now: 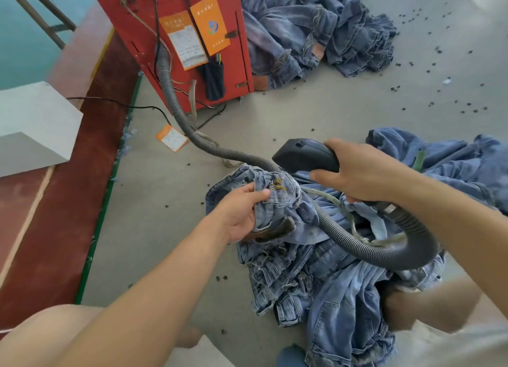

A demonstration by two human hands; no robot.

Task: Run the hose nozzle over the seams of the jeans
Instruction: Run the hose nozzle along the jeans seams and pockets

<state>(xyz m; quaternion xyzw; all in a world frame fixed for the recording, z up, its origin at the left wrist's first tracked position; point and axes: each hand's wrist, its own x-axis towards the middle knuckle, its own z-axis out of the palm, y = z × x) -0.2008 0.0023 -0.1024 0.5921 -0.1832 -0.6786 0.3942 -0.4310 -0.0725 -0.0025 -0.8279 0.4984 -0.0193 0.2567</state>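
Observation:
A pair of light blue jeans (316, 270) lies bunched on the grey floor in front of me. My left hand (239, 215) grips the waistband part with loose yellow threads and lifts it. My right hand (360, 171) grips the black nozzle (302, 153) of the hose, its head held just above and to the right of the raised waistband. The grey ribbed hose (384, 245) loops from under my right hand over the jeans and runs back to the red machine (176, 36).
A heap of jeans (316, 31) lies behind the red machine, and more denim (453, 163) sits to the right. Small dark scraps dot the floor (302, 113). A red-brown strip and a white block (33, 124) are on the left. An orange tag (171, 137) lies on the floor.

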